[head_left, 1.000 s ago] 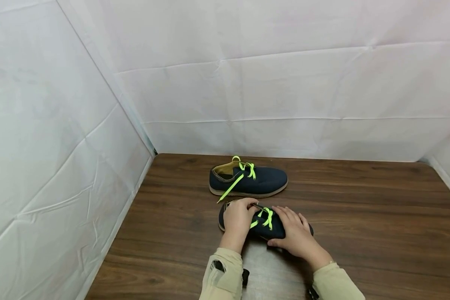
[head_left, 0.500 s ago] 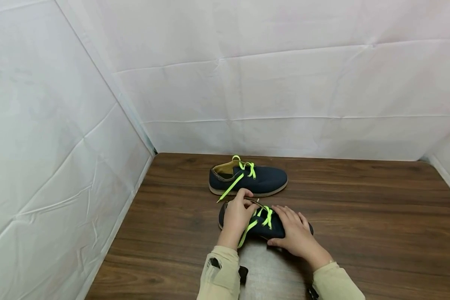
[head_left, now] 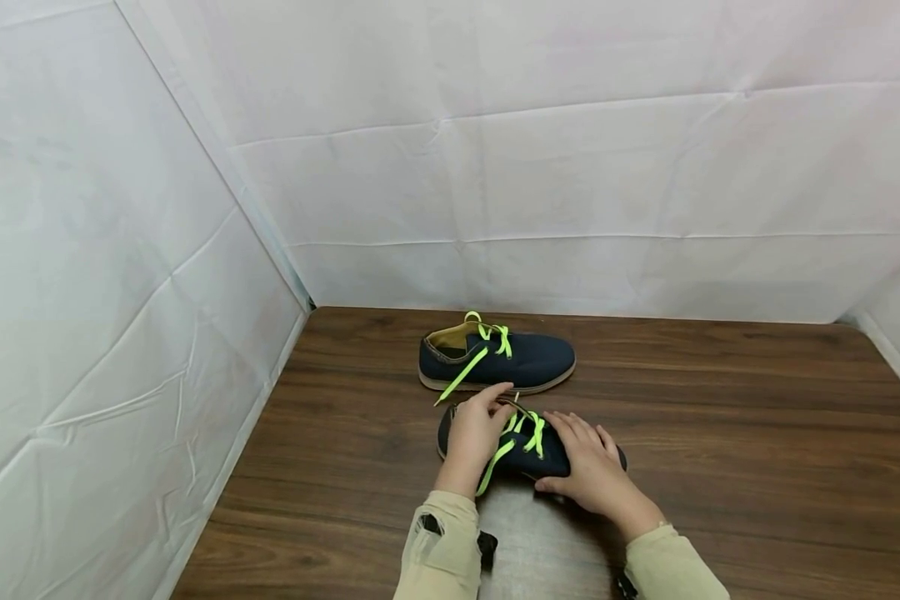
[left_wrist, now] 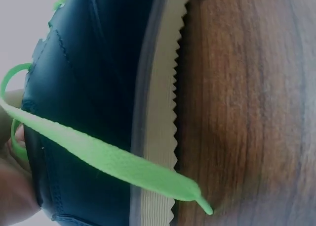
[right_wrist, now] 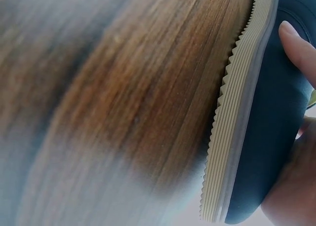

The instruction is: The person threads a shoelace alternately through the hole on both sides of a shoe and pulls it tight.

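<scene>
A navy lace-up shoe [head_left: 558, 446] with neon-green laces lies on the table, toe to the right. My right hand [head_left: 592, 467] grips its toe end, thumb on the near side and fingers over the top. At the shoe's opening is my left hand [head_left: 474, 437], its index finger stretched toward the far collar; whether it pinches anything I cannot tell. A short pale tip [head_left: 517, 397] stands up by those fingers. One loose lace end [left_wrist: 98, 154] hangs down the near side over the ridged cream sole [left_wrist: 159, 97] in the left wrist view.
A matching navy shoe [head_left: 540, 358] stands just behind, its green lace end [head_left: 457, 382] trailing over the side toward the front. White cloth walls [head_left: 570, 167] enclose the back and left of the brown wooden table [head_left: 720, 400].
My left fingers have opened up and shifted slightly toward the far side of the opening. The near lace end now hangs visibly down the shoe's side. My right hand has stayed put.
</scene>
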`<state>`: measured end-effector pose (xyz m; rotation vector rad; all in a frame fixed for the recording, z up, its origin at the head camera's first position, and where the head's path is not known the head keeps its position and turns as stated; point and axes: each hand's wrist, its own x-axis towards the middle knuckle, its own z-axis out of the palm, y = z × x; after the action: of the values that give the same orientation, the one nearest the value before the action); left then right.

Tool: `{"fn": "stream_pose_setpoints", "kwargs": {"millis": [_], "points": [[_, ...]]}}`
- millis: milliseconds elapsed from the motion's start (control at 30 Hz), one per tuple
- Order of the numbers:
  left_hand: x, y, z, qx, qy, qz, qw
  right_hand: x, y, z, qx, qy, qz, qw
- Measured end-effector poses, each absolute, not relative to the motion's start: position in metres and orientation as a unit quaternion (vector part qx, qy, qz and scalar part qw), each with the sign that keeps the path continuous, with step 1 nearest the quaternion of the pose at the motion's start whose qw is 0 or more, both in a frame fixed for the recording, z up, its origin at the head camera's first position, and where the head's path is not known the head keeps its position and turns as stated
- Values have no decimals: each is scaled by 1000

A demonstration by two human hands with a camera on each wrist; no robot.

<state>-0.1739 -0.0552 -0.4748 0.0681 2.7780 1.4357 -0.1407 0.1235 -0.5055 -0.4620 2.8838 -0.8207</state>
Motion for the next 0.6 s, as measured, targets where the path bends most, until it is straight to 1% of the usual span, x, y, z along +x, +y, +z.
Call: {"fn": "stream_pose_setpoints", "kwargs": {"millis": [67, 167, 300, 433, 500, 600], "points": [[-173, -55, -476, 31, 899, 437, 5, -140, 123, -505, -152, 950, -269, 54], [-173, -57, -478, 41, 900, 433, 19, -140, 123, -505, -152, 950, -268, 54], [-175, -61, -480, 45, 871, 487, 47, -140, 123, -505, -155, 949, -270, 53], [-177, -65, -481, 57, 841, 534, 59, -140, 124, -506, -157, 949, -269, 50], [-177, -65, -482, 63, 838, 540, 49, -140, 124, -506, -158, 949, -270, 47], [-178, -66, -484, 68, 832, 550, 14, -141, 124, -505, -160, 949, -269, 42]]}}
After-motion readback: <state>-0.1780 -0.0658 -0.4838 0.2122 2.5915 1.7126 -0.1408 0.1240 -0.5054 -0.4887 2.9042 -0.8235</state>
